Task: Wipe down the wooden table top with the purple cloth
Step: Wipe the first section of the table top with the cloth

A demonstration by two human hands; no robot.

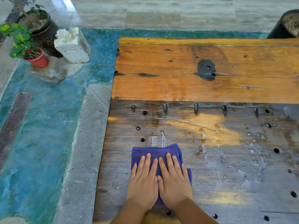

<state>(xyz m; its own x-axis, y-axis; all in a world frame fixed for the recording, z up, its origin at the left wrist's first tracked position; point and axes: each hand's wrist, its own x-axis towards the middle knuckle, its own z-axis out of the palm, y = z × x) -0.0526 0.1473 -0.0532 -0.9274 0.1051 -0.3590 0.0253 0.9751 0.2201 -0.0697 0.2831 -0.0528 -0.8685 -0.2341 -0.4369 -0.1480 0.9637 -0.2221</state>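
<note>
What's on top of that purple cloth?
Both hands, left hand and right hand, press flat on the purple cloth. The wooden table top beneath it is hidden.

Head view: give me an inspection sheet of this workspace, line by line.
Surface: wooden table top, worn planks with round holes, metal staples along a seam, a dark patch and wet streaks on the near half.
Job's things: purple cloth, folded, flat on the near half towards the left edge.
Clutter: nothing seen on the table besides the cloth.
Hands: left hand and right hand lie side by side, fingers straight, pressing on the cloth.
Cables: nothing seen.
Surroundings: blue-green floor with a grey stone strip; red flowerpot on a rock, dark planter, white carved stone at far left; another dark pot at far right.
</note>
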